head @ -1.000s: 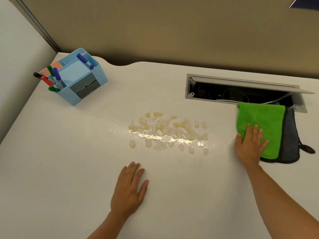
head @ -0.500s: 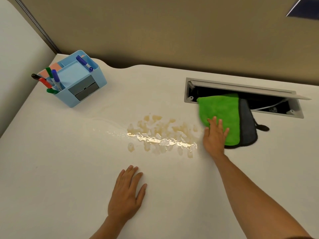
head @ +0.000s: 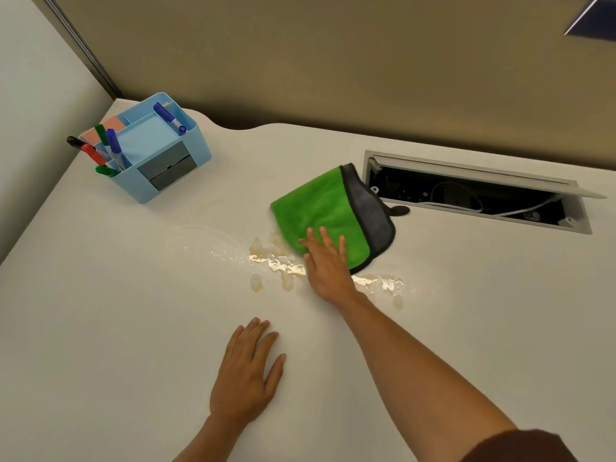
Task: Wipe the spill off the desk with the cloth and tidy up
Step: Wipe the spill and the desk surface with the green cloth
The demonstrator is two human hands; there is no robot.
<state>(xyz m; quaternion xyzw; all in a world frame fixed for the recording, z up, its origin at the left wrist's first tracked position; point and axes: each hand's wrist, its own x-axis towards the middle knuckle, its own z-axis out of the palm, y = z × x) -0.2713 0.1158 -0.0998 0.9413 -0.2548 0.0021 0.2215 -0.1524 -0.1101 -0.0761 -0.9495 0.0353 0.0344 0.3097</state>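
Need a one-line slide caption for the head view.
Right hand presses green cloth onto yellowish spill on white desk; left hand rests flat.

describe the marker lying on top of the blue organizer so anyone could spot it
At the white desk's far left corner stands a light blue plastic organizer. Across its back rim lies a blue marker pen, alone and nearly flat, while the other markers stand bunched in the left compartment.
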